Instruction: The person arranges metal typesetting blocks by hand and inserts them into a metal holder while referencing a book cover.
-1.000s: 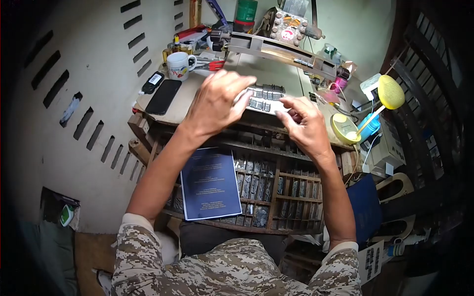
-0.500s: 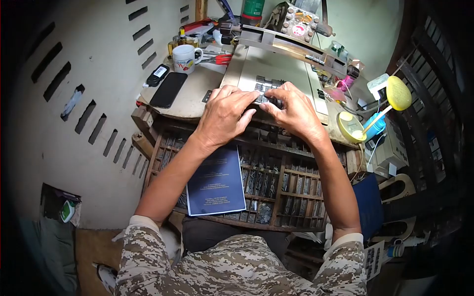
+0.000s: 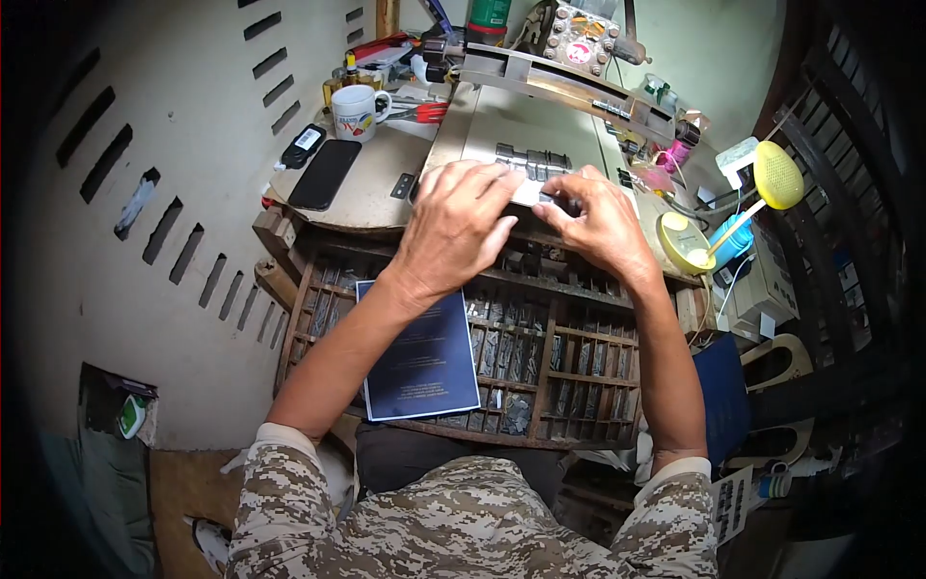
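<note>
Small grey metal type pieces (image 3: 533, 160) lie in a row on the pale board (image 3: 526, 125), just beyond my hands. My left hand (image 3: 455, 227) is over the board's near edge, its fingers bent and its thumb apart; whether anything is under the fingertips is hidden. My right hand (image 3: 596, 220) pinches a small dark metal piece at the near edge, right of a bright white patch. Below my hands, a dark blue printed sheet (image 3: 420, 362) rests on the wooden type case (image 3: 545, 386), whose compartments hold many metal pieces.
A black phone (image 3: 326, 175), a white mug (image 3: 357, 113) and red-handled pliers (image 3: 427, 113) are on the left. A metal bar (image 3: 559, 85) crosses behind the board. A yellow dish (image 3: 683, 241) and a yellow swatter-like strainer (image 3: 779, 177) stand on the right.
Since one second ago, both hands have come closer together at the board's near edge. In the last half second, my right hand has shifted slightly right, and the bright patch shows between the hands.
</note>
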The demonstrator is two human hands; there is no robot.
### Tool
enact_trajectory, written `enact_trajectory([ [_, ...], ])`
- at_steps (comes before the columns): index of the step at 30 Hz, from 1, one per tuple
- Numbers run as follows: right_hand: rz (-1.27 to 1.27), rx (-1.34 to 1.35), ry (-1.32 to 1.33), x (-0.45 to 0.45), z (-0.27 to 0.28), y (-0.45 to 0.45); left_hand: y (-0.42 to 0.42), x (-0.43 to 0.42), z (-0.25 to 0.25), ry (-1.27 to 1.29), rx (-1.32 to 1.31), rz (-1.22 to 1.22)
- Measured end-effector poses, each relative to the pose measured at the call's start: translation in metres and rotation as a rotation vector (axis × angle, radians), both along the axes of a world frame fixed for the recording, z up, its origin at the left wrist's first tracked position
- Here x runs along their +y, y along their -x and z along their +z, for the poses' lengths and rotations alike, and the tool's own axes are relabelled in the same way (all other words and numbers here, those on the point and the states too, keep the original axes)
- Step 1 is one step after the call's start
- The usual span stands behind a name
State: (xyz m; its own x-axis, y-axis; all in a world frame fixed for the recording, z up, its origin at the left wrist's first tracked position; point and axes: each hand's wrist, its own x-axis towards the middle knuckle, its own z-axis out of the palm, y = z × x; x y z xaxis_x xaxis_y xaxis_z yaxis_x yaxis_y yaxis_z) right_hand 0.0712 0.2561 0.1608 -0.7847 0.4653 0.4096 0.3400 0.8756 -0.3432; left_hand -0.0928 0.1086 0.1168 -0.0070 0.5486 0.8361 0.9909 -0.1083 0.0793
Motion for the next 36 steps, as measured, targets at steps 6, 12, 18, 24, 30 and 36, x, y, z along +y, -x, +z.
enact_trajectory([
  [6,-0.029,0.048,-0.079,0.0,-0.004,-0.009,-0.02,0.029,-0.003,0.131,0.122,-0.004],
  [12,0.136,0.244,-0.234,0.005,-0.023,-0.021,-0.023,0.033,-0.008,0.08,0.129,-0.002],
  [18,0.252,0.363,-0.392,0.016,-0.041,-0.03,-0.021,0.045,-0.012,0.037,0.125,-0.058],
  [24,0.281,0.373,-0.498,0.013,-0.047,-0.037,-0.026,0.036,-0.012,-0.03,0.147,-0.086],
  [30,0.28,0.369,-0.547,0.006,-0.024,-0.032,-0.021,0.034,0.006,-0.087,0.142,-0.117],
  [36,0.26,0.474,-0.759,0.009,0.037,-0.008,0.003,0.043,0.064,-0.27,0.281,-0.04],
])
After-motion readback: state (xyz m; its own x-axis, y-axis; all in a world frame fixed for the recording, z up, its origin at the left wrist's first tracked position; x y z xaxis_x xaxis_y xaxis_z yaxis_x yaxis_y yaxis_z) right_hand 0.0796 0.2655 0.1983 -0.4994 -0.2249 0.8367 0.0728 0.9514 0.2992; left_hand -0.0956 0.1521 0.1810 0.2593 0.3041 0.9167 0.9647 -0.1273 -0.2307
